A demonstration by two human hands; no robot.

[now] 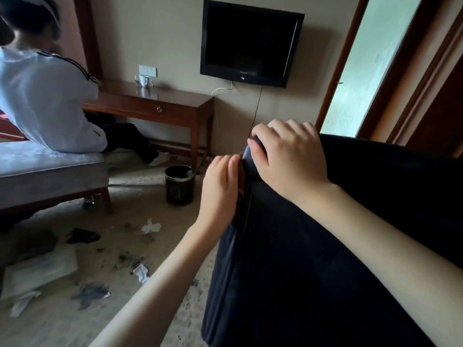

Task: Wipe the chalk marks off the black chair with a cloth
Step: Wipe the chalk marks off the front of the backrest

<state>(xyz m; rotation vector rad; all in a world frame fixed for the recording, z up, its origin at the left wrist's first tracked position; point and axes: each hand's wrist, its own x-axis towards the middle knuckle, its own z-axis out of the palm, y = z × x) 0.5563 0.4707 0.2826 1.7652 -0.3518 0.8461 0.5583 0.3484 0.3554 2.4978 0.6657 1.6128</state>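
The black chair (313, 246) fills the lower right, and I see its padded top edge and outer side. My right hand (290, 159) curls over the chair's top corner, fingers wrapped around the edge. My left hand (220, 186) lies flat against the outer side just below that corner, fingers together. A thin reddish strip (240, 192) shows between this palm and the chair; I cannot tell if it is a cloth. No chalk marks show on the dark fabric from here.
A black waste bin (180, 184) stands on the carpet left of the chair. Crumpled tissues (151, 226), papers (37, 271) and dark smudges litter the floor. A person (45, 96) sits on a grey bench (50, 169) by a wooden desk (150, 103). A TV (250, 43) hangs on the wall.
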